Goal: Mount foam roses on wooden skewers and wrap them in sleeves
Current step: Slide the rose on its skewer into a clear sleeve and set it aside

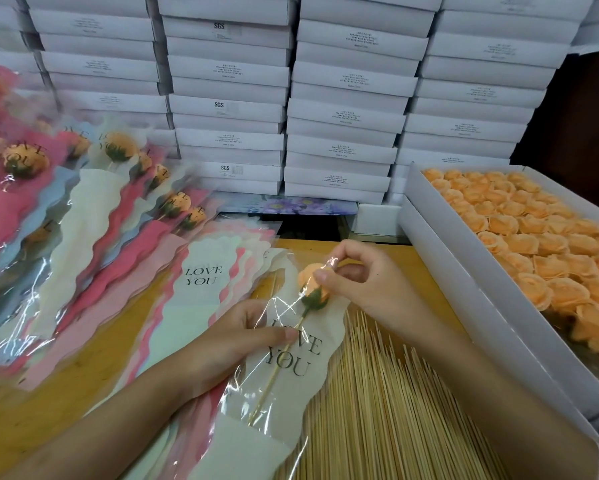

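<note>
In the lower centre of the frame, the left hand (246,329) pinches the skewer (274,372) through the sleeve (301,382), pinning it steady. The right hand (367,282) pinches the clear film at the sleeve's mouth, apparently to settle it round the foam rose (310,280). Spare skewers (395,410) lie beneath on the desk (48,417), and the box of roses (464,306) sits at right, within reach.

Peach rose (310,284) on skewer (276,374), tilted, inside clear-and-cream "LOVE YOU" sleeve (256,441), over spare skewers (377,410).
</note>
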The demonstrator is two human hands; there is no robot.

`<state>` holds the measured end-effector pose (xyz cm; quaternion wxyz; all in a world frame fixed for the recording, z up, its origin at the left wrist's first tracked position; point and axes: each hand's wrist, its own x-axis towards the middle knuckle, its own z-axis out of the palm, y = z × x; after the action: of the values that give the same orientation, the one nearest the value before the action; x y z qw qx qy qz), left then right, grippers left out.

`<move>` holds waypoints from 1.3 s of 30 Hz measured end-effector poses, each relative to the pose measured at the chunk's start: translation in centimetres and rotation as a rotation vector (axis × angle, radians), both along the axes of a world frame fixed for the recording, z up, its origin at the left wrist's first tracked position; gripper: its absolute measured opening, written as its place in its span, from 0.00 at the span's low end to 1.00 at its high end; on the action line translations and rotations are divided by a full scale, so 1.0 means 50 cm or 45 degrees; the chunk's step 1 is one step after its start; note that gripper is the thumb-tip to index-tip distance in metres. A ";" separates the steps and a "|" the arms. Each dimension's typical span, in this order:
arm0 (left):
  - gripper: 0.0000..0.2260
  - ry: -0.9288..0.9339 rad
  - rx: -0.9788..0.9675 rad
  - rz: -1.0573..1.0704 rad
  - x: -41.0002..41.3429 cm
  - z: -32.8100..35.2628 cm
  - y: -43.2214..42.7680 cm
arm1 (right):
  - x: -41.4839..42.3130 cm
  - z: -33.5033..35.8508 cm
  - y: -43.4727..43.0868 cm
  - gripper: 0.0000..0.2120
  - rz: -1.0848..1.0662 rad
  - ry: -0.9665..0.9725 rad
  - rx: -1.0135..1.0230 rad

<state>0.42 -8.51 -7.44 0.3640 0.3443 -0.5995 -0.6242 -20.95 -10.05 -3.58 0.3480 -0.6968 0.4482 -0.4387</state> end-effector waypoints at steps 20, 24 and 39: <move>0.10 0.090 0.075 0.100 -0.009 0.000 0.003 | -0.001 0.000 -0.003 0.10 -0.113 0.007 0.013; 0.09 0.125 0.110 0.081 -0.008 -0.010 -0.010 | -0.001 -0.003 -0.002 0.12 -0.169 0.040 -0.048; 0.12 0.203 0.187 0.115 -0.009 -0.021 -0.017 | -0.002 -0.001 -0.002 0.09 -0.077 -0.008 0.066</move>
<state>-0.01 -9.37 -8.49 0.4121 0.3458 -0.5053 -0.6748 -21.04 -10.16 -3.61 0.3538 -0.6724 0.4793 -0.4393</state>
